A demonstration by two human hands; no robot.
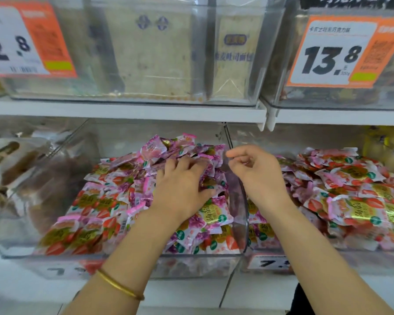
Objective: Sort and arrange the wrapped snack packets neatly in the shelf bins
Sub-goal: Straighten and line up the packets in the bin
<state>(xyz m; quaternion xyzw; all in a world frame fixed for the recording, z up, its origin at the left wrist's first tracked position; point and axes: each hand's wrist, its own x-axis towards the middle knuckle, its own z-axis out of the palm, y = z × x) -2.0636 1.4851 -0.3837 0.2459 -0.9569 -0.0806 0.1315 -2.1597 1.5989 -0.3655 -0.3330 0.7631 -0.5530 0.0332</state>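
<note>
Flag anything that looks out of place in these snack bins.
The middle bin mixes two kinds: purple-flower packets are heaped at its back and right, strawberry packets at its front left. The right bin shows mainly strawberry packets. The left hand presses on the heap.

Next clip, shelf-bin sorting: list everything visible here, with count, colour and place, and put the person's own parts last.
Centre bin: one, clear, lower shelf middle.
Right bin: one, clear, lower shelf right.
Snack packets: too many to count, pink with strawberry or purple prints, heaped in both bins.
Brown snacks: count unclear, brown and white, lower left bin.
Yellow bags: count unclear, far right.
Bread packs: at least two, beige, upper middle bin.
Price tags: two, orange and white, upper bins.
Bangle: one, gold, left wrist.
Left hand: flat on the centre heap.
Right hand: above the bins' divider, fingers curled, seemingly empty.
</note>
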